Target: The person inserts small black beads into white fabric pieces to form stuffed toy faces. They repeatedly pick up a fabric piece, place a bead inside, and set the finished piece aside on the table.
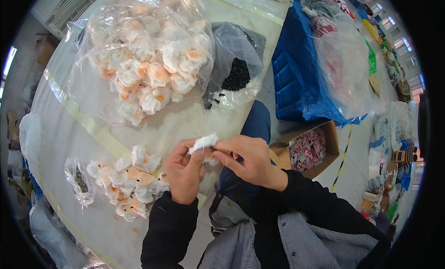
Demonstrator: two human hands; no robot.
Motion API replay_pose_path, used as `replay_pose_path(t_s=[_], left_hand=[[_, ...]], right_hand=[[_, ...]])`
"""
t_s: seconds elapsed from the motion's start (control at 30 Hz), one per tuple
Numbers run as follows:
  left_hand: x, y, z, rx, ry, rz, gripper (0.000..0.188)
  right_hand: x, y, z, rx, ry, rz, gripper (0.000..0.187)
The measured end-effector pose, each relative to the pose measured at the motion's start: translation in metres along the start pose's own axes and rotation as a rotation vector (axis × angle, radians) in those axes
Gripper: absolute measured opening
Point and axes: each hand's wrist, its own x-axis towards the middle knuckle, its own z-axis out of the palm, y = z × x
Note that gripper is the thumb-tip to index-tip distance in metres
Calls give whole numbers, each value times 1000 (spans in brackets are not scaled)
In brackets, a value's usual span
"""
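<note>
Over the table's near edge, both my hands are closed on one small white fluffy plush piece [204, 142]. My left hand [183, 170] pinches it between thumb and fingers. From the other side my right hand [250, 160] grips its edge with the fingertips; whether a tiny part sits between them I cannot make out. Beside my left hand lies a loose pile of white and peach plush pieces [139, 184], some with small dark spots. A large clear bag [83, 90] farther off holds many more such pieces.
A clear bag of small black parts [237, 74] rests near the table's right edge. At the left lies a small clear bag [79, 182] with dark bits. Right of the table stand a blue crate [288, 83] and a cardboard box [331, 141] of pink-grey scraps.
</note>
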Motion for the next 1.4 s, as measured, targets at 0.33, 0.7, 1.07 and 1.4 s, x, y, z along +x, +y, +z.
replay_pose_path(t_s=[0.33, 0.7, 1.07, 1.4], left_hand=[[5, 7, -3, -89, -9, -29, 13], [4, 2, -8, -38, -83, 3, 17], [3, 3, 0, 28, -10, 44, 16], [-1, -6, 2, 212, -52, 160, 20]], right_hand=[[4, 3, 5, 202, 32, 90, 14], [3, 4, 2, 131, 5, 96, 13], [2, 4, 1, 60, 3, 102, 13], [1, 12, 0, -151, 40, -44, 18]])
